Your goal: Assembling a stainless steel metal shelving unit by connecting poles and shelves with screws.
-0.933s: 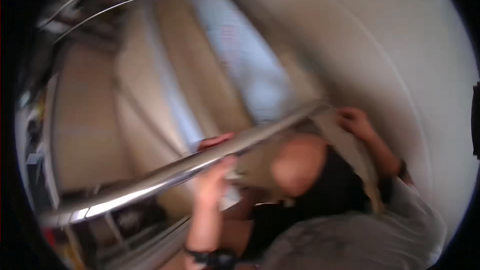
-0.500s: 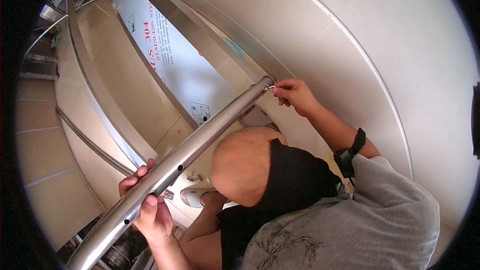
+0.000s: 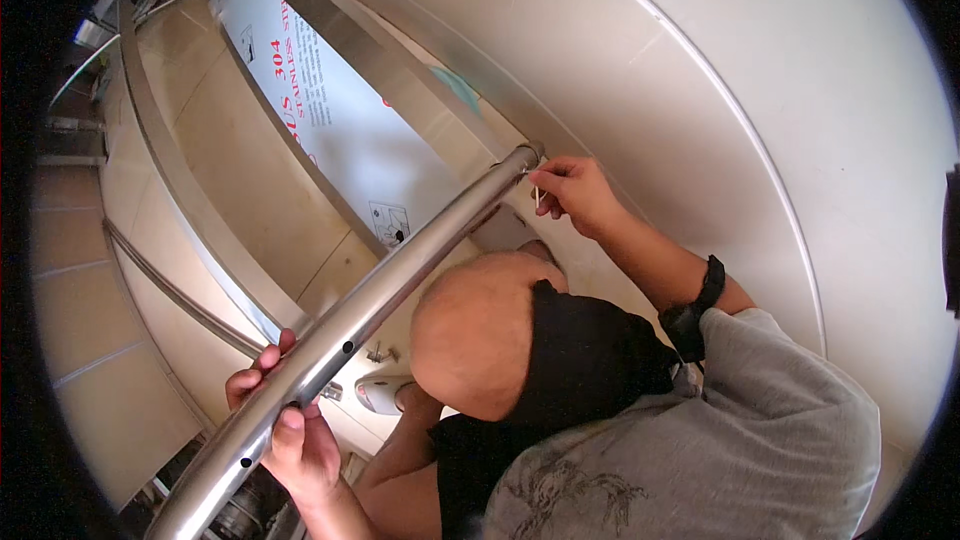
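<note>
A long shiny steel tube (image 3: 400, 285) runs diagonally from the lower left to the upper middle, above my bent knee. Dark round holes show along its near part. My left hand (image 3: 290, 430) is wrapped round this lower part, thumb on the near side and fingertips over the far side. At the tube's far end, my right hand (image 3: 575, 192) pinches a thin hex key (image 3: 537, 197). One end of the key hangs below my fingers; the other meets the tube's side near a small fitting, mostly hidden by the fingertips.
Long steel frame bars (image 3: 185, 180) and a film-covered steel sheet (image 3: 330, 110) lie beyond the tube on the tiled floor. A pale wall (image 3: 680, 140) rises close at the right. Small metal fittings (image 3: 380, 352) rest on the floor by my foot.
The hex key has turned in my right hand, and its free end now points down. The tube's near part appears slightly lower; my left hand keeps its hold.
</note>
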`<state>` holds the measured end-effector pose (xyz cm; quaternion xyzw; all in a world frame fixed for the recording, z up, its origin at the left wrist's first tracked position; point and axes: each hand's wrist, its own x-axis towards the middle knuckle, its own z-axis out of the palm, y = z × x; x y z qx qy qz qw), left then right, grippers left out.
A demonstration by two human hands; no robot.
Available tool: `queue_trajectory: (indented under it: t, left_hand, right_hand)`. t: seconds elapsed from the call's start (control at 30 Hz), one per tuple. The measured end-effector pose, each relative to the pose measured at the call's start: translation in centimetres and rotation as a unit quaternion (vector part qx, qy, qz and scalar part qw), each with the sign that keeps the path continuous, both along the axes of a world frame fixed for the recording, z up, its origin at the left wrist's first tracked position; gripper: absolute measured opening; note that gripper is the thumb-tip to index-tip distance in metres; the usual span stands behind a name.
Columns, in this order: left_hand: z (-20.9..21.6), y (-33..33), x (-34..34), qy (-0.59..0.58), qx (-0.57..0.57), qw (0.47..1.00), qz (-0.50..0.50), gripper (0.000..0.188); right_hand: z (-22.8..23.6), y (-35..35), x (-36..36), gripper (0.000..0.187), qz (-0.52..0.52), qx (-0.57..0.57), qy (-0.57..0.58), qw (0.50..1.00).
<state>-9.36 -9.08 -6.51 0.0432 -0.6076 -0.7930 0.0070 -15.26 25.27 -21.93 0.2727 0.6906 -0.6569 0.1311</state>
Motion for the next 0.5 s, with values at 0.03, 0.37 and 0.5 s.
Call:
queue_trajectory:
  t: [0.03,0.37,0.5]
  left_hand:
    - [0.1,0.0,0.0,-0.004,0.001,1.0,-0.004,0.049]
    - [0.3,0.3,0.1,-0.005,0.005,1.0,0.008,0.048]
    - [0.2,0.2,0.0,-0.007,-0.006,1.0,0.016,0.048]
  right_hand:
    - [0.1,-0.3,-0.2,0.014,-0.047,-0.079,-0.037,0.995]
    - [-0.9,0.5,-0.2,0.012,-0.087,-0.247,-0.109,0.959]
    - [-0.3,0.1,-0.6,0.011,-0.128,-0.251,-0.14,0.949]
